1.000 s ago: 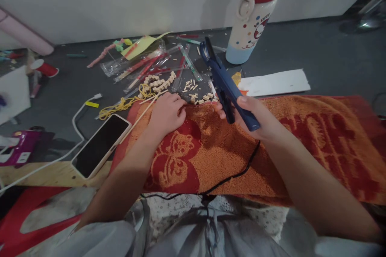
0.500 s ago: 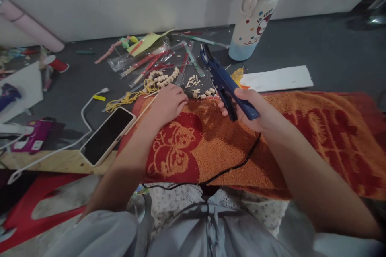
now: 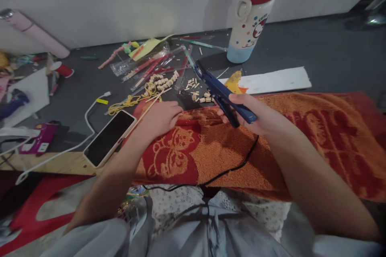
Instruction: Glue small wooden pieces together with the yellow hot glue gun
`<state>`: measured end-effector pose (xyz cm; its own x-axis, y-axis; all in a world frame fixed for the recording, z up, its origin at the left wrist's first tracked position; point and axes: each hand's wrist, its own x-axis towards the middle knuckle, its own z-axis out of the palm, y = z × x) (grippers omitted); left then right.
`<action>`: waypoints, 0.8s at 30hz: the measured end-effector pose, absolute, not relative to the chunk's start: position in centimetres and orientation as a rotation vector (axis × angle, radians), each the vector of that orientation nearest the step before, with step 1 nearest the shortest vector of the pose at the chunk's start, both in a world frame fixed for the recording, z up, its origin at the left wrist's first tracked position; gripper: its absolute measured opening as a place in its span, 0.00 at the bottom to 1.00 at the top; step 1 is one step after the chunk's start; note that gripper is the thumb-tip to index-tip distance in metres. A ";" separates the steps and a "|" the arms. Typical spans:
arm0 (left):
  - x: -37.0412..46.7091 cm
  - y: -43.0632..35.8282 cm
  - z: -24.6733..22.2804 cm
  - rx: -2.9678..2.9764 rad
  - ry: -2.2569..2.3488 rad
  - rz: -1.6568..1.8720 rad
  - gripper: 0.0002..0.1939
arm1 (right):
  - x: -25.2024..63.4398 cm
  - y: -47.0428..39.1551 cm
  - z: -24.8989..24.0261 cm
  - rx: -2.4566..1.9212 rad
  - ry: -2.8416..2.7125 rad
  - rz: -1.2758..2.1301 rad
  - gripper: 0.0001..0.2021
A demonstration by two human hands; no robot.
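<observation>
Dark blue long-handled pliers (image 3: 221,90) are in my right hand (image 3: 253,114), its fingers closed round the handles. Their tip points up and left over the small cut wooden pieces (image 3: 193,85). My left hand (image 3: 161,116) lies palm down at the towel's back edge, fingers loosely bent and no held object visible; its palm is hidden. Close beside it are thin wooden sticks (image 3: 147,109). Behind it are a strand of small wooden pieces (image 3: 164,81) and yellow string (image 3: 126,102). The orange and red towel (image 3: 223,144) lies under both hands.
A decorated bottle (image 3: 249,24) stands at the back. A white strip (image 3: 277,80) lies to the right, beside an orange-yellow scrap (image 3: 233,82). Leftward are a phone (image 3: 110,136), a white cable (image 3: 87,118), a red spool (image 3: 63,69) and a pink flask (image 3: 39,32). A black cord (image 3: 229,168) crosses the towel.
My left hand has drawn back a little toward me and left, uncovering more of the wooden sticks. The pliers stay in my right hand, slightly lower. The view has shifted slightly.
</observation>
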<state>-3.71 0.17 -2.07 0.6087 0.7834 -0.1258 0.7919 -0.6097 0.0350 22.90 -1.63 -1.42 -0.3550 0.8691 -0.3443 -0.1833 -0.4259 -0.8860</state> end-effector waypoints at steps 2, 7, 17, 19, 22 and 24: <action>-3.6 -0.4 -1.7 2.645 1.412 -0.160 0.18 | 22.9 -1.6 -1.4 -1.130 -0.984 1.871 0.14; -3.2 -1.8 -0.7 2.474 1.537 -0.201 0.21 | 22.7 -1.8 -1.4 -1.122 -1.023 1.829 0.14; -3.0 -0.9 -1.3 2.517 1.654 -0.221 0.21 | 22.3 -1.8 -1.8 -1.123 -1.078 1.753 0.16; -2.9 -0.6 -1.5 2.525 1.658 -0.215 0.20 | 22.2 -1.8 -1.9 -1.138 -1.075 1.742 0.17; -2.3 -0.6 -1.3 2.522 1.673 -0.209 0.19 | 22.2 -1.8 -2.0 -1.172 -1.101 1.711 0.17; -1.9 -1.1 -1.1 2.505 1.717 -0.208 0.19 | 22.1 -2.0 -2.0 -1.182 -1.126 1.685 0.18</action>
